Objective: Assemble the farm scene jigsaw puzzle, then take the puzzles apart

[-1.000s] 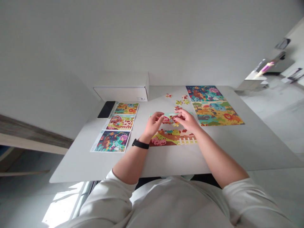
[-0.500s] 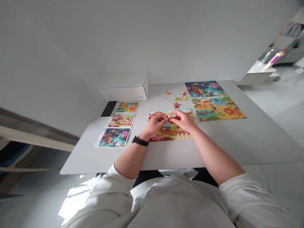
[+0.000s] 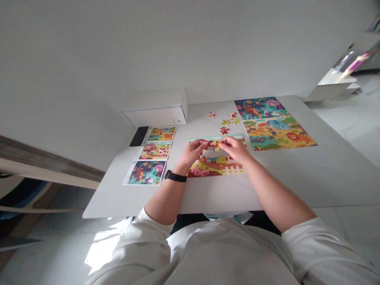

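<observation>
Tabletop (image 3: 285,184) — three puzzle cards (image 3: 155,150), two hands (image 3: 192,153) (image 3: 235,149)

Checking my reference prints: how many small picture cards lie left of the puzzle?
3, in a column: the top card by the black phone, the middle card, and the bottom card nearest the wristwatch.

Forward passage from the right hand (image 3: 234,149) is obstructed by loose puzzle pieces (image 3: 225,126). Leftward travel from the left hand (image 3: 192,154) meets three picture cards (image 3: 151,156) on the counter (image 3: 225,194).
</observation>
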